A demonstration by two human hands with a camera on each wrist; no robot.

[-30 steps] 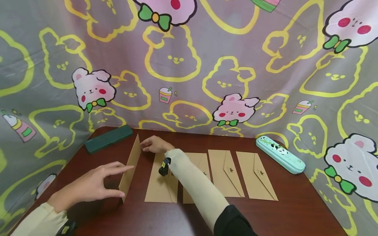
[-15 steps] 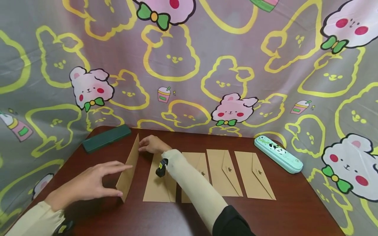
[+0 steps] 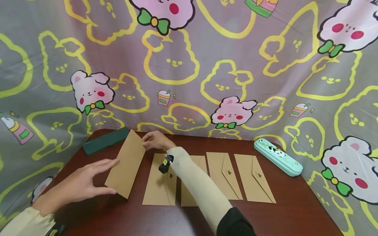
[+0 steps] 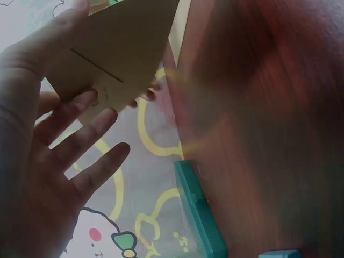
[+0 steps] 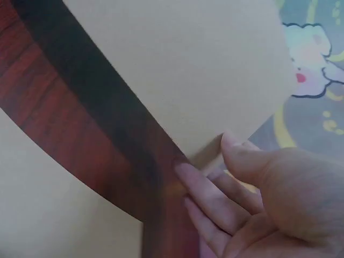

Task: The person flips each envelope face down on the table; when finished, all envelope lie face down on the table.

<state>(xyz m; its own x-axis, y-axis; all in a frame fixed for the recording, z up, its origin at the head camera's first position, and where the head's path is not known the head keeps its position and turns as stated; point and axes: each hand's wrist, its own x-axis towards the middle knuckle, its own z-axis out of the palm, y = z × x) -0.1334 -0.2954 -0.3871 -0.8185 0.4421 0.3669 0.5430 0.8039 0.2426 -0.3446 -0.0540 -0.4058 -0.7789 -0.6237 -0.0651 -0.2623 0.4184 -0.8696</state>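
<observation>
So, held envelope (image 3: 127,165): brown, tilted over the left part of the table (image 3: 165,218), plain face toward the head view; its other face, with a dark line and faint print, shows to the left wrist view. Whether its lower edge touches the wood, I cannot tell.
Right hand (image 3: 157,140): pinches the far right corner between thumb and fingers, the other fingers loosely bent below.
Left hand (image 3: 78,183): at the near left side, thumb and fingers spread apart and fairly straight, touching the paper at its edge.
Flat envelopes (image 3: 217,177): four, side by side in a row right of the held one, flap sides up, each with a small dark print by the flap where it is not covered.
Right sleeve (image 3: 198,183): cream, then black, crossing above the first two of the row.
Wrist camera (image 3: 166,164): black, on the right wrist.
Green case (image 3: 103,142): far left, just behind the tilted paper.
Mint case (image 3: 278,157): far right, panda on its lid, beyond the row.
Cloth (image 3: 189,91): grey behind everything, with rabbits and yellow outlines.
</observation>
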